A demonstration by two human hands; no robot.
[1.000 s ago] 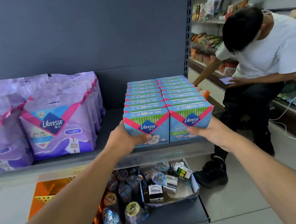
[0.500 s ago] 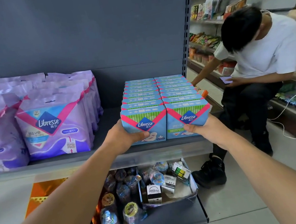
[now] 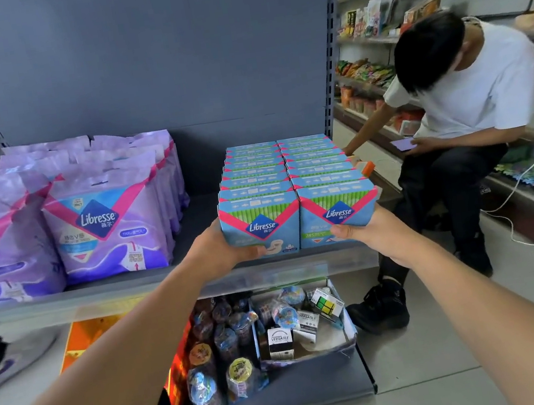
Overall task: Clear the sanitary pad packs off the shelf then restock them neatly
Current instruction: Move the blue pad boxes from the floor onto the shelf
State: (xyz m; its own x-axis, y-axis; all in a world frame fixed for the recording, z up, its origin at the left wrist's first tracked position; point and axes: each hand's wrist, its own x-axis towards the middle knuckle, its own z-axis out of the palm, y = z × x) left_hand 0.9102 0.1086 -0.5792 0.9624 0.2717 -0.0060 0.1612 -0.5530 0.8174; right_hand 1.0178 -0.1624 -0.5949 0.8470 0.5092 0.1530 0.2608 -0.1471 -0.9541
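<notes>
Both hands clamp the front of two rows of blue pad boxes at the shelf edge.

The left hand [image 3: 220, 247] and right hand [image 3: 367, 232] grip the front blue boxes [image 3: 299, 218] from outside; light, stiff cardboard, best squeezed at the flanks. Purple packs [image 3: 102, 220] stand left. Little has shifted since a second ago.

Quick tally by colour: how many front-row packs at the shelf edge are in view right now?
purple front packs: 2 (one cut off by the frame edge)
blue front packs: 2
Total: 4
</notes>
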